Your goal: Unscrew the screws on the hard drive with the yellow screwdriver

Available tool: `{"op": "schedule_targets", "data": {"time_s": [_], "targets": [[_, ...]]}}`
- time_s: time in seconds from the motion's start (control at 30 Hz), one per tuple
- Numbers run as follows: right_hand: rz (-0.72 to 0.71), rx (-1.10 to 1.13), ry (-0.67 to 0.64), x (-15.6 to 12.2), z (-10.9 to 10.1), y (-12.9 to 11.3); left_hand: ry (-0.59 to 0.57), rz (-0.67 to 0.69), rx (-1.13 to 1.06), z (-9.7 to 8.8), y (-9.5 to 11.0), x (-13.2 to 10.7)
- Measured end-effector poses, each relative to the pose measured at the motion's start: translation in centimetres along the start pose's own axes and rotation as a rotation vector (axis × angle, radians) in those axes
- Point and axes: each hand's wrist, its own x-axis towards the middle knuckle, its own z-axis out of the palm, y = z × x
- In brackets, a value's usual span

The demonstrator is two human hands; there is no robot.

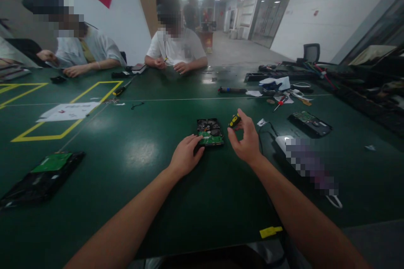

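A hard drive (209, 127) lies on the green table in front of me, its green circuit board facing up. My left hand (188, 154) grips its left side, with the fingers on the board's edge and the thumb at the near corner. Just right of the drive, my right hand (245, 138) is raised. Between its thumb and fingers is a short yellow-and-black screwdriver (234, 120), apart from the drive. The screwdriver's shaft cannot be made out.
More hard drives lie at left (52, 162) and right (311, 124). A white power bank-like object (280, 142), partly blurred, has a cable. A red screwdriver (280, 102) lies among scraps; another yellow-and-black screwdriver (119, 90) is farther left. Two people sit across the table (142, 189).
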Motion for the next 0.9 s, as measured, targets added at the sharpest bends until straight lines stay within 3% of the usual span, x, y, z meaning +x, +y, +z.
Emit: {"op": "schedule_targets", "data": {"time_s": [0.27,0.57,0.9], "targets": [[0.094,0.021,0.043,-0.5,0.9,0.7,-0.005,-0.015,-0.014,0.0,-0.1,0.1],[0.059,0.096,-0.042,0.0,0.7,-0.4,-0.001,-0.022,-0.001,-0.1,-0.1,0.1],[-0.004,0.041,0.021,-0.2,1.2,0.3,-0.011,-0.001,0.003,-0.4,-0.2,0.1]]}}
